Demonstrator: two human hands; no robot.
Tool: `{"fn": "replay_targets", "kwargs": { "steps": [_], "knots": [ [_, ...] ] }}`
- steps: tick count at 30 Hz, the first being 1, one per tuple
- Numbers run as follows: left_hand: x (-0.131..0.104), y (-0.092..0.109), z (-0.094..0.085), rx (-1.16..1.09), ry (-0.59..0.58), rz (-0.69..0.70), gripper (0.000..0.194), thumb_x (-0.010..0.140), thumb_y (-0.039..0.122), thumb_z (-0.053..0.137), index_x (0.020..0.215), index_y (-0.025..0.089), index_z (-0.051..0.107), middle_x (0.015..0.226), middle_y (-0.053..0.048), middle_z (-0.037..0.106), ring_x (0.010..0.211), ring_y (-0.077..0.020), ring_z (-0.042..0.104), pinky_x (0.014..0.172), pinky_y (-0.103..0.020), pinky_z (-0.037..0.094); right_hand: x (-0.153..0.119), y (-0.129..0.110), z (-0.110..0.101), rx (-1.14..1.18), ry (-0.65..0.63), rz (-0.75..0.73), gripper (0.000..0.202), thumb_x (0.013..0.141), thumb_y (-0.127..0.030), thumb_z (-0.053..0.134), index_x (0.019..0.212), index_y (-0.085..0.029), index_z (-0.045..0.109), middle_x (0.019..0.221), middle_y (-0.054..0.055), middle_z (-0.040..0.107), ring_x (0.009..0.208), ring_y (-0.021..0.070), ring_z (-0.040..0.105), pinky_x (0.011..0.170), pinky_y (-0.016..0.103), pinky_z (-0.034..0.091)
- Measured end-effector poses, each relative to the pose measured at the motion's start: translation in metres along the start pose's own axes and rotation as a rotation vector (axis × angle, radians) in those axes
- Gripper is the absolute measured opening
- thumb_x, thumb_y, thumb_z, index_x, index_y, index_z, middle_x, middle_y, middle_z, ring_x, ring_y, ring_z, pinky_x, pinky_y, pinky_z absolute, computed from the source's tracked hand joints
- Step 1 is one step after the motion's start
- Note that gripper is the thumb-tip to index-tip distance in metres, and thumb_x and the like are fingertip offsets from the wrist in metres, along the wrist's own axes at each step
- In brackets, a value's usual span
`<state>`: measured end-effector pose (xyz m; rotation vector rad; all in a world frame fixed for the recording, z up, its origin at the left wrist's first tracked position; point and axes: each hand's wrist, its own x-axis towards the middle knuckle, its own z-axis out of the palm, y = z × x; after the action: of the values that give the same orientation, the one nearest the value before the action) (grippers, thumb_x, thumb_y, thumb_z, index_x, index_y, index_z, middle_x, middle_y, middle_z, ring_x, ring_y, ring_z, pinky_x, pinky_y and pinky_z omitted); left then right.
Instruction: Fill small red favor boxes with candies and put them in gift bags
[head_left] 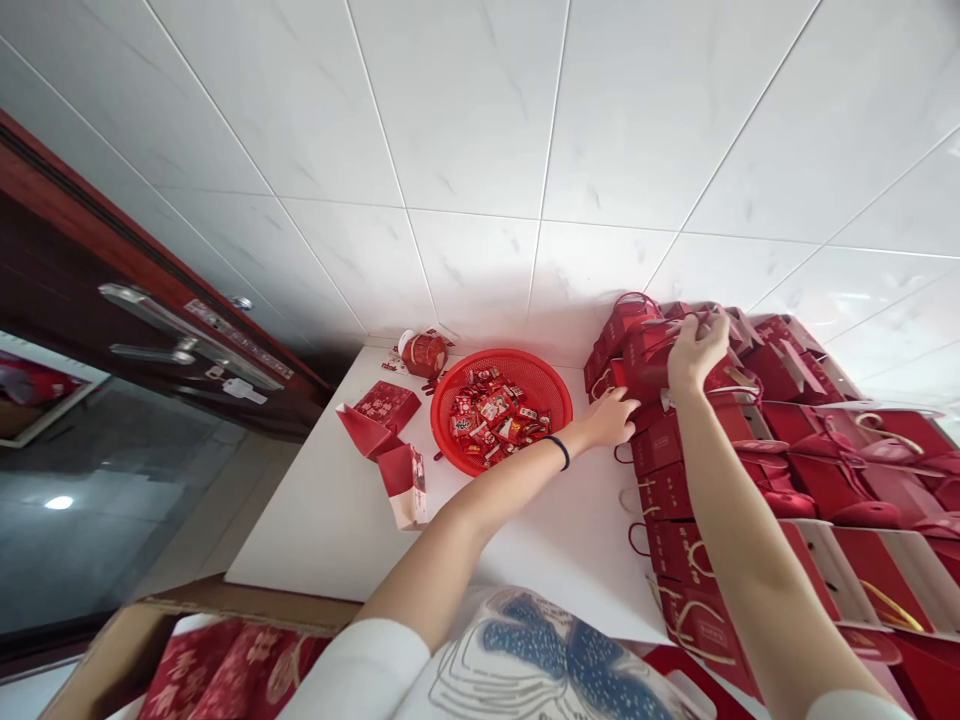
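Note:
My right hand (pixel 697 352), its fingers curled, grips the top of a red gift box (pixel 646 362) in the back left part of a packed group of similar boxes. Close to that box's lower left side is my left hand (pixel 611 416), fingers stretched out and partly apart, with a dark band on the wrist. Whether its fingertips press on the box I cannot tell. Left of my left forearm sits a round red plastic basket (pixel 564 385) holding many small red-wrapped sweets (pixel 495 410).
Rows of red gift bags and boxes (pixel 795 450) fill the right side of the white table (pixel 315 500). Opened red cartons (pixel 386 405) and a red jar (pixel 424 353) are left of the basket. A cardboard box (pixel 247 600) stands at the front left, below a dark door (pixel 67 270).

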<state>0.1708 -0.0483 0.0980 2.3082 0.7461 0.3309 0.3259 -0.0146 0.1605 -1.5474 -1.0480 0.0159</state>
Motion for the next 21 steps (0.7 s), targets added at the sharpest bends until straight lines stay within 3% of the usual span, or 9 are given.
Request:
{"fn": "replay_targets", "kwargs": {
  "steps": [3,8,13,16,21],
  "knots": [
    [0.01,-0.005,0.01,-0.005,-0.022,-0.055,0.052,0.085,0.02,0.053,0.136,0.008,0.053,0.142,-0.026,0.047,0.133,-0.04,0.049,0.109,-0.053,0.041,-0.009,0.007,0.014,-0.107,0.137,0.118,0.013,0.09,-0.035,0.047,0.086,-0.024,0.041,0.067,0.001,0.057,0.065,0.0204,0.059,0.076,0.04,0.049],
    [0.012,-0.02,0.023,-0.088,0.022,-0.117,0.054,0.085,0.021,0.055,0.137,0.009,0.051,0.144,-0.027,0.044,0.137,-0.0405,0.044,0.109,-0.053,0.043,-0.016,0.017,0.022,-0.182,0.088,0.166,0.013,0.084,-0.034,0.054,0.084,-0.021,0.049,0.073,0.005,0.061,0.071,0.0225,0.061,0.081,0.042,0.049],
    [0.012,-0.034,0.027,-0.179,0.081,-0.145,0.047,0.084,0.02,0.055,0.131,0.016,0.054,0.142,-0.02,0.049,0.133,-0.0332,0.051,0.11,-0.047,0.044,-0.02,0.024,0.016,-0.136,0.09,0.078,0.023,0.082,-0.039,0.058,0.092,-0.018,0.056,0.087,0.009,0.065,0.086,0.0251,0.063,0.089,0.044,0.049],
    [0.017,-0.035,0.026,-0.273,0.147,-0.206,0.058,0.082,0.021,0.058,0.138,0.013,0.046,0.143,-0.022,0.048,0.134,-0.0346,0.049,0.112,-0.05,0.041,-0.032,0.024,0.007,-0.185,0.134,0.022,0.038,0.082,-0.043,0.06,0.109,-0.016,0.056,0.106,0.014,0.064,0.103,0.0293,0.06,0.098,0.05,0.044],
    [0.029,-0.029,0.021,-0.384,0.211,-0.26,0.085,0.077,0.016,0.06,0.152,0.001,0.024,0.16,-0.028,0.026,0.15,-0.0359,0.025,0.123,-0.048,0.026,-0.061,0.031,0.001,-0.303,0.103,0.109,0.087,0.068,-0.054,0.075,0.137,-0.012,0.041,0.138,0.024,0.049,0.131,0.0392,0.042,0.111,0.058,0.029]
  ]
}}
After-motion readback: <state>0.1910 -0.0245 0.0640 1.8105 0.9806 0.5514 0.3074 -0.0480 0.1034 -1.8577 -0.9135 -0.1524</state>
